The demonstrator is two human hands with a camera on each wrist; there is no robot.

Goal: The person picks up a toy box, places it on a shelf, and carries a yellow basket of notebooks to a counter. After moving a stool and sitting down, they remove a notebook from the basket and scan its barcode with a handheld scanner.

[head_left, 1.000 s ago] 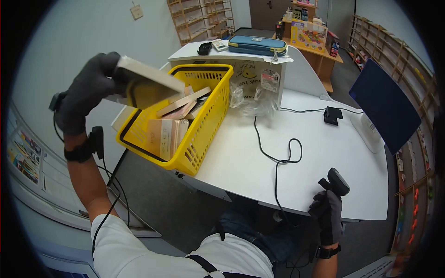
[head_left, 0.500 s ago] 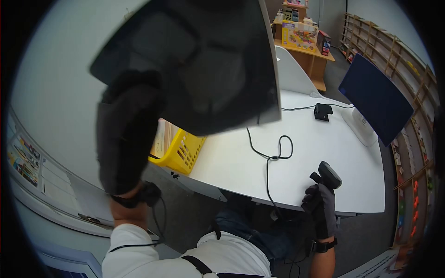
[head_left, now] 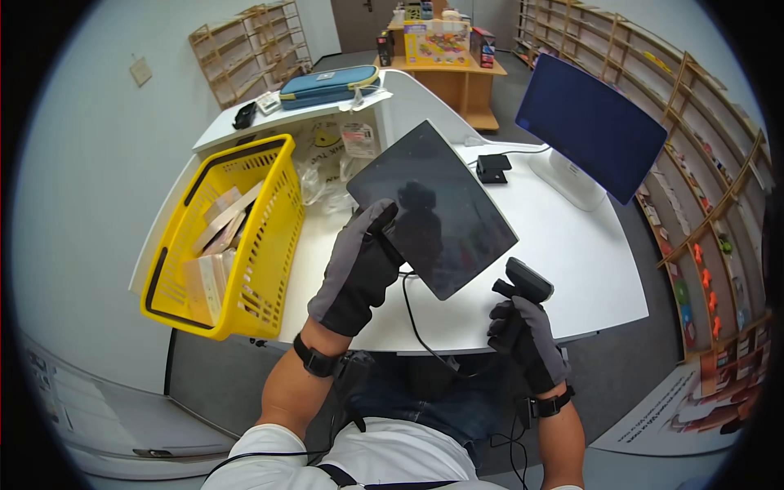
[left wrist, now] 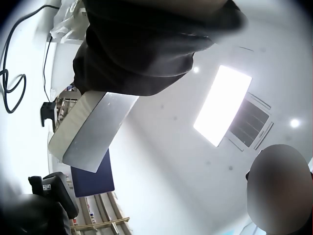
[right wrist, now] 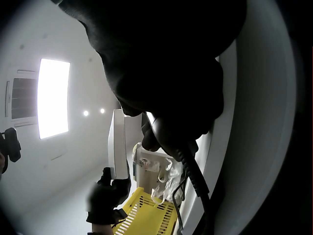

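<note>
- A yellow basket (head_left: 260,245) of boxes sits at the left of the white table (head_left: 572,253).
- A monitor (head_left: 590,126) stands at the table's right.
- A blue pouch (head_left: 328,84) lies on the raised counter.
- Wooden shelves (head_left: 702,163) line the wall.

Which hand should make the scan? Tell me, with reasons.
Right. The right hand already grips the scanner just below the dark book, which the left hand is busy holding up.

gloved hands: 2, left hand (head_left: 359,265) and right hand (head_left: 523,335) | dark flat box (head_left: 433,208): 1 | handheld scanner (head_left: 523,286): 1 | yellow basket (head_left: 269,245): 1 | monitor (head_left: 592,122): 1 | blue pouch (head_left: 327,84): 1 | white counter (head_left: 572,261): 1 | boxes in basket: several, exact count unclear
</note>
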